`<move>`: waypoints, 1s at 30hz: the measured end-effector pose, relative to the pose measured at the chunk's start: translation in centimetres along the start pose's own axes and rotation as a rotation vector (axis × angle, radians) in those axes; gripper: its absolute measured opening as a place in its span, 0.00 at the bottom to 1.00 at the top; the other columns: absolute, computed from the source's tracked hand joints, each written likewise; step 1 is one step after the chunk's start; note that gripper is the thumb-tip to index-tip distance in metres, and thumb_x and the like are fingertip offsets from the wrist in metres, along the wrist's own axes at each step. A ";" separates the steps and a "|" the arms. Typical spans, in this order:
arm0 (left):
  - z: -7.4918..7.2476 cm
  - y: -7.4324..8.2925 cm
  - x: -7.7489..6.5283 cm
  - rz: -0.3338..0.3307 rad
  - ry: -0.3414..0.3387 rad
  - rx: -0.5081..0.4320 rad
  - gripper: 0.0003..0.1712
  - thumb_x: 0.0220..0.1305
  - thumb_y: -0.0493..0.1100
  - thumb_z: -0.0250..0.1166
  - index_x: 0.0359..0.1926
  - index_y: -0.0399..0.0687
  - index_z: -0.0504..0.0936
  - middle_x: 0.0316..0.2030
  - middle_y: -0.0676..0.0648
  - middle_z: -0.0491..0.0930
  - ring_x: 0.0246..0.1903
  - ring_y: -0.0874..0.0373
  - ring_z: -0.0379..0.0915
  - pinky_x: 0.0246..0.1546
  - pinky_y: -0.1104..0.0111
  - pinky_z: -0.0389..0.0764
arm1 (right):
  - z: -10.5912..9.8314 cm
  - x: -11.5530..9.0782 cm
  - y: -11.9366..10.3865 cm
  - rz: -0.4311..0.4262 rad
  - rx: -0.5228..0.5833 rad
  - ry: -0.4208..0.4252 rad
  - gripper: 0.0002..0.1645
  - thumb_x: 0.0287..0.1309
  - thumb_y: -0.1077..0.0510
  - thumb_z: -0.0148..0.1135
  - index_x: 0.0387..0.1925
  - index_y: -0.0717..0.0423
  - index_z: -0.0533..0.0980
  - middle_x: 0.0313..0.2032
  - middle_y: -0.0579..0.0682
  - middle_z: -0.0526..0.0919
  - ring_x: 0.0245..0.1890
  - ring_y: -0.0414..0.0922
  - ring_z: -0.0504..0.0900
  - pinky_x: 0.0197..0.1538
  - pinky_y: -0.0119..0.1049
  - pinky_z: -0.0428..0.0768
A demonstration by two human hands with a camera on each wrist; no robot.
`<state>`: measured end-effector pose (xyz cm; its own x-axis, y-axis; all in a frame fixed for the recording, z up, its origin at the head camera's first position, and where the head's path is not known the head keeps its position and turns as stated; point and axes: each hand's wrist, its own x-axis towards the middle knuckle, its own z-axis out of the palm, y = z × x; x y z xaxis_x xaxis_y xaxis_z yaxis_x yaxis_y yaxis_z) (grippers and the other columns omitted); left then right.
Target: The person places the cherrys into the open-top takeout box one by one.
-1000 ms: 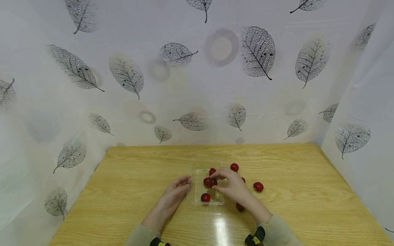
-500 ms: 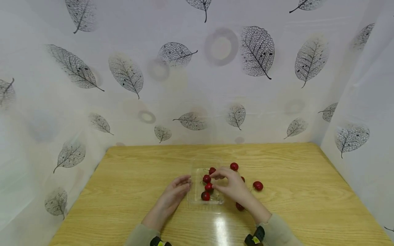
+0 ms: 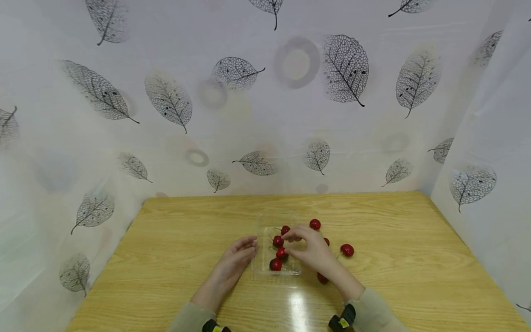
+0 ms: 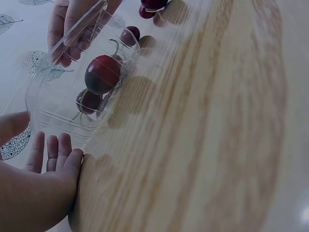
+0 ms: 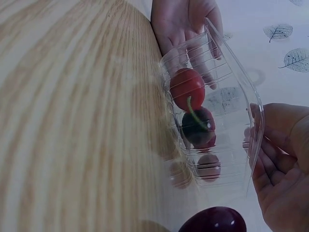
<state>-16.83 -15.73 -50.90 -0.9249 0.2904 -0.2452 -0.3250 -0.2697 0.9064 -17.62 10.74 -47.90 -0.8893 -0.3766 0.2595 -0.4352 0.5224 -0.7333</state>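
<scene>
While four cherries (image 3: 275,264) inside one clear tray (image 3: 266,262), four others (image 3: 347,250) outside.

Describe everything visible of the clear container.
The container is colourless and see-through, apparently thin plastic: rectangular with rounded corners, ribbed walls and a rim. It sits upright and open-topped on the wooden table, its longer sides running away from the person. Four cherries show inside, in a rough line. The left grip is at its left wall; the right grip reaches over its right side. Whether either touches it is unclear.
</scene>
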 end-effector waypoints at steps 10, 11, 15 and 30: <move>0.0 0.0 0.1 -0.006 -0.008 -0.005 0.29 0.77 0.31 0.56 0.75 0.27 0.62 0.56 0.52 0.76 0.58 0.64 0.75 0.62 0.77 0.78 | -0.5 0.4 0.5 -0.045 0.075 0.035 0.16 0.58 0.68 0.76 0.48 0.59 0.86 0.46 0.51 0.90 0.45 0.50 0.87 0.53 0.47 0.89; 0.0 0.1 0.1 -0.005 -0.013 -0.004 0.30 0.77 0.31 0.56 0.75 0.27 0.62 0.56 0.52 0.76 0.58 0.64 0.75 0.62 0.77 0.78 | -0.6 0.4 0.5 -0.040 0.083 0.037 0.16 0.58 0.69 0.76 0.48 0.59 0.86 0.46 0.51 0.90 0.45 0.51 0.88 0.53 0.48 0.89; 0.0 0.1 0.1 -0.006 -0.014 -0.005 0.30 0.77 0.31 0.56 0.75 0.27 0.62 0.56 0.51 0.75 0.58 0.64 0.75 0.62 0.77 0.77 | -1.1 0.4 0.5 -0.001 0.086 0.052 0.16 0.58 0.69 0.76 0.49 0.59 0.86 0.48 0.51 0.89 0.46 0.50 0.87 0.53 0.50 0.88; 0.1 0.0 0.1 0.001 0.005 0.000 0.30 0.76 0.31 0.56 0.75 0.26 0.61 0.55 0.51 0.76 0.57 0.64 0.76 0.61 0.77 0.78 | -3.7 -0.2 1.4 0.054 0.094 0.122 0.16 0.61 0.66 0.75 0.51 0.58 0.85 0.48 0.53 0.90 0.47 0.53 0.88 0.55 0.54 0.87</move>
<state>-16.85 -15.59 -50.89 -0.9261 0.2857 -0.2464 -0.3245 -0.2698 0.9066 -18.57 14.43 -46.66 -0.9239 -0.2513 0.2886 -0.3766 0.4631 -0.8023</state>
